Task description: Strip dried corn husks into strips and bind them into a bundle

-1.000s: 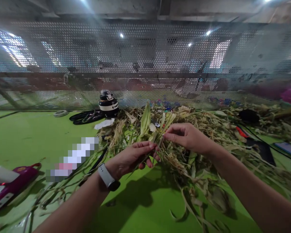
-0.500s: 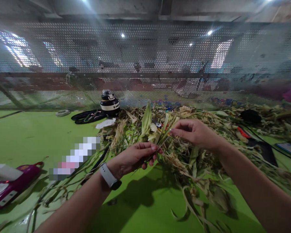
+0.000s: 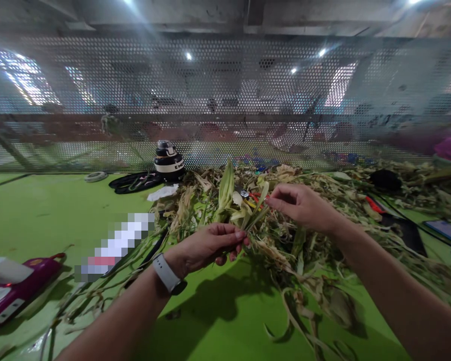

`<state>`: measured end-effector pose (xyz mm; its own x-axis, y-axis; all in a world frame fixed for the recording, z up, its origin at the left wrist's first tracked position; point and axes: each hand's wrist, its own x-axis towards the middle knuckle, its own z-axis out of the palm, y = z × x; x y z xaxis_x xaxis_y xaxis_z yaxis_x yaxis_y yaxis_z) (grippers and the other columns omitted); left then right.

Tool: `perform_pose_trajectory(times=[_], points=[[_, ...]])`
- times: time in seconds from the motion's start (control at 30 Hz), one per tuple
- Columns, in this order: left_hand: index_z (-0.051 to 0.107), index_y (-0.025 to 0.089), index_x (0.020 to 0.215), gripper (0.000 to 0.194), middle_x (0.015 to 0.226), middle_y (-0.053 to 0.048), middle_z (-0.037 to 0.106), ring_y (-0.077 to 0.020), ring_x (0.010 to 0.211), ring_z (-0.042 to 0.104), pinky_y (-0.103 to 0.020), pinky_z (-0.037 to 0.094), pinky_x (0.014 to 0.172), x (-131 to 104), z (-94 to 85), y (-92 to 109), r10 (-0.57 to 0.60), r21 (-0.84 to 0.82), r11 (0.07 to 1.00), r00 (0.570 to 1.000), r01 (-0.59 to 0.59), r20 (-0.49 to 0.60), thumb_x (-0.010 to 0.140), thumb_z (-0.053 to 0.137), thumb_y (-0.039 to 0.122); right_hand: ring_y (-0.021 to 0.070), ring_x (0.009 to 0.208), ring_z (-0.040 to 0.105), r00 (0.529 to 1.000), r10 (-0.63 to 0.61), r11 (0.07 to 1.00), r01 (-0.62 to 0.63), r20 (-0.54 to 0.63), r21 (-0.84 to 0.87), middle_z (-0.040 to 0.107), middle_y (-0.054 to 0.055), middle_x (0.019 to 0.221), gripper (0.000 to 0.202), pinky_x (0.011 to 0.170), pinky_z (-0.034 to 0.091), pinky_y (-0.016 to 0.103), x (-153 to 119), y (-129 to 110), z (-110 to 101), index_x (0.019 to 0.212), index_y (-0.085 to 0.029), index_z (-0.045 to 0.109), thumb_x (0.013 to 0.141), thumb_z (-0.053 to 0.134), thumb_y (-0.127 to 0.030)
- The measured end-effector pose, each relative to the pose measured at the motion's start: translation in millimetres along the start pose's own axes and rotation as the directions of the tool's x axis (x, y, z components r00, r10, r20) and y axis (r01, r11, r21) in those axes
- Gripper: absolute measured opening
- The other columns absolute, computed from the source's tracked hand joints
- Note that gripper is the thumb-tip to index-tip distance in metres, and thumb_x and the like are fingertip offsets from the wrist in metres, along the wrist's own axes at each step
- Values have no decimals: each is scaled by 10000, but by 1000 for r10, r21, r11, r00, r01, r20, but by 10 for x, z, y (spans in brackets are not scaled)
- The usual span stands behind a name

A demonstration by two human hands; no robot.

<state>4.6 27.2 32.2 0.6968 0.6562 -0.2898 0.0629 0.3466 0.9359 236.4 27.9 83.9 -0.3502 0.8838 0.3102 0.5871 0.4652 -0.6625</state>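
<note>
- Head view: two forearms reach in from the lower corners over a bright green surface. The left wrist wears a watch with a pale strap.
- At lower left lies a magenta power strip with a white plug adapter in it. Beside it is an object blurred by pixels, which cannot be made out.
- Left hand: thumb and forefinger press together on the lower ends of thin leaf strips, the other fingers curled beneath. This grip probably anchors the strips.
- Right hand: thumb and fingertips pinch the upper part of the strips, just above and to the right of the left hand. Holding both ends seems meant to keep them taut and separate. The strips are between the hands, over the heap's near edge.
- Behind the hands spreads a heap of dried leaves, likely corn husks, apparently left within easy reach. A broad pale-green leaf stands out of it, near a red-handled tool partly buried there.
- To the right lies a flat device, probably a phone.
- Farther back, left of the heap, are crumpled white tissue and an upright black bottle with a white band.
- Beyond rises a perforated metal screen, with ceiling lights visible through it.
</note>
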Motion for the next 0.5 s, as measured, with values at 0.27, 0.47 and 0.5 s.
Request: perform_pose_trajectory(times=[0.27,0.47,0.5], points=[[575,159,803,201,575,49,561,-13,374,458,-144,192,325,26,-11,-31,-45,-51,998,999,45,5,799,586,360,84,507,539,964,121,770,-241,236,590,618,26,731,238,432,359,195,-14,-79,126,772,-168,492,830,519,-397],[621,134,833,246,518,62,511,-5,357,370,-151,184,329,31,-23,-26,-36,-13,999,999,36,-6,778,606,373,77,535,456,978,45,938,-111,203,328,471,-57,596,284,505,357,202,-18,-57,248,781,-177,472,740,643,-400],[625,132,845,253,519,63,505,-5,357,362,-152,184,330,33,-25,-28,-35,-8,999,999,35,-3,779,603,376,78,543,445,981,28,971,-72,193,227,466,-58,606,297,505,343,200,-23,-61,252,805,-177,476,728,656,-400]])
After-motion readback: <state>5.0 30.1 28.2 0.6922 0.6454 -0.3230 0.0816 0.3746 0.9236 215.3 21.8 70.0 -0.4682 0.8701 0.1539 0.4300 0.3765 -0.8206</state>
